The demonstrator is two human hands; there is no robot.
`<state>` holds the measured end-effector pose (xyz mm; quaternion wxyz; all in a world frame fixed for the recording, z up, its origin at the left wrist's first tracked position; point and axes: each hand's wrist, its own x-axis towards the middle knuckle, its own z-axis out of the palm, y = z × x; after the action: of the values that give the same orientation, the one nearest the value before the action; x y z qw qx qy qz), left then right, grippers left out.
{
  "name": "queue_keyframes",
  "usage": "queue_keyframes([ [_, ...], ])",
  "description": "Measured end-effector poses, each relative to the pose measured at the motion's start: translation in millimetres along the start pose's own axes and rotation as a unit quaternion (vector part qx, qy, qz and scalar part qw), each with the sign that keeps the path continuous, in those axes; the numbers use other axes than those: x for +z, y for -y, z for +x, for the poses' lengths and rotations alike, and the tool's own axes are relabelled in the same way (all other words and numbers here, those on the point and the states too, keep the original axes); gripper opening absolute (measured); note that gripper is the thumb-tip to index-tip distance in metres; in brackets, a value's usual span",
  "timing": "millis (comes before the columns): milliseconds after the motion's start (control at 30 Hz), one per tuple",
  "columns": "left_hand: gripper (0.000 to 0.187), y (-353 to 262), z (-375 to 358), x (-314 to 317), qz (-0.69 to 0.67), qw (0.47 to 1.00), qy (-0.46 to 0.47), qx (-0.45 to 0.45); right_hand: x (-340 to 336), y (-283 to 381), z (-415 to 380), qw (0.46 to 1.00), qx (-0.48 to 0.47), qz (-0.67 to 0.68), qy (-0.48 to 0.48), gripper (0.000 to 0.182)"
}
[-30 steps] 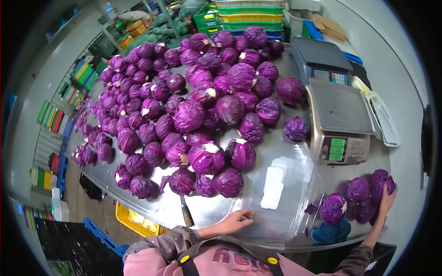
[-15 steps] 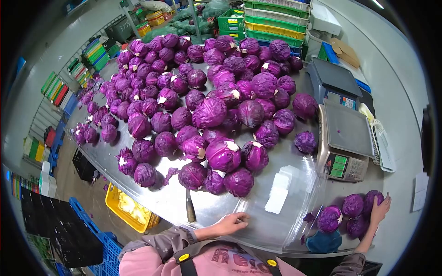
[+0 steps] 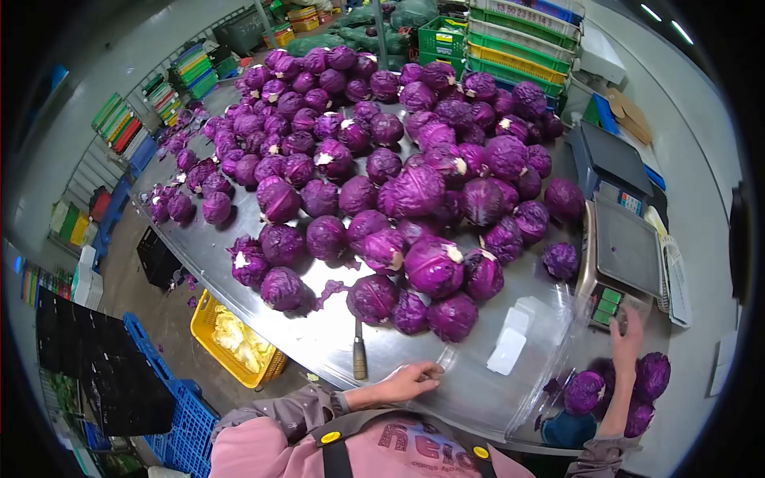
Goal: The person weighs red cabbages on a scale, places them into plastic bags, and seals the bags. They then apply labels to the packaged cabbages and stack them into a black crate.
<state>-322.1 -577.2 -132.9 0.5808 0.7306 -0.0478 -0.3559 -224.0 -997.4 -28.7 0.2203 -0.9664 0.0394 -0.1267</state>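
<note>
My left hand (image 3: 412, 381) lies at the table's front edge beside a stack of clear plastic bags (image 3: 464, 376), its fingers loosely stretched and holding nothing. To its left is a knife (image 3: 359, 358) with a dark handle, its blade end against the red cabbages. My right hand (image 3: 627, 328) is at the front panel of the weighing scale (image 3: 603, 291), fingers apart near the green display. Beneath that forearm sits a small group of red cabbages (image 3: 585, 392), partly hidden by the arm. A single red cabbage (image 3: 561, 260) stands left of the scale.
A large heap of red cabbages (image 3: 418, 190) covers much of the metal table (image 3: 239, 311). White labels (image 3: 511, 334) lie on the bags. Behind the scale stands a second, dark scale (image 3: 610, 155). A yellow crate (image 3: 209, 327) with pale leaves is on the floor, left.
My right hand has left the cabbage at the right front and moved up to the scale's panel. My left hand stays at the table edge. The view has shifted, so things appear further right.
</note>
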Motion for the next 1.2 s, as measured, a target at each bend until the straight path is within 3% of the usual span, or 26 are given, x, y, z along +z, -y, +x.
queue_keyframes([
  [33,0.036,-2.1,-1.9,-8.2,-0.006,1.000,-0.003,0.002,16.3,4.6,-0.3,0.998,-0.061,0.011,-0.019,0.034],
  [233,0.035,-26.3,-18.4,-102.9,-0.032,0.992,-0.041,0.116,83.0,120.6,-16.3,0.988,-0.100,0.070,0.100,0.029],
  [300,0.033,-19.1,-19.5,-150.3,-0.133,0.980,-0.043,0.140,106.1,161.3,-23.6,0.977,-0.130,0.072,0.155,0.029],
  [500,0.029,-45.9,-54.7,-336.9,-0.091,0.956,-0.151,0.232,162.9,267.0,-59.8,0.987,-0.063,0.046,0.140,0.023],
  [567,0.032,-40.5,-60.7,-398.5,-0.095,0.959,-0.179,0.198,171.5,298.2,-72.1,0.984,0.040,0.092,0.147,0.019],
  [733,0.026,-12.2,-43.7,-547.3,-0.002,0.945,-0.278,0.175,182.2,346.1,-82.7,0.992,0.054,0.036,0.107,0.018],
  [767,0.027,-19.6,-44.2,-574.3,0.024,0.954,-0.277,0.116,182.9,354.9,-81.3,0.992,0.060,0.033,0.105,0.018],
  [800,0.034,-12.4,-35.0,-608.4,0.118,0.937,-0.282,0.171,184.0,361.8,-79.2,0.993,0.049,0.024,0.106,0.018],
  [967,0.047,-31.0,20.5,-736.2,0.180,0.885,-0.417,0.104,194.4,384.0,-64.1,0.991,0.078,0.005,0.106,0.018],
  [1100,0.074,-40.3,89.1,-788.4,0.234,0.814,-0.523,0.095,201.0,392.7,-57.4,0.988,0.097,-0.023,0.116,0.016],
  [1200,0.093,-49.5,143.2,-808.8,0.191,0.821,-0.532,0.081,202.5,397.4,-56.2,0.980,0.134,-0.055,0.140,0.017],
])
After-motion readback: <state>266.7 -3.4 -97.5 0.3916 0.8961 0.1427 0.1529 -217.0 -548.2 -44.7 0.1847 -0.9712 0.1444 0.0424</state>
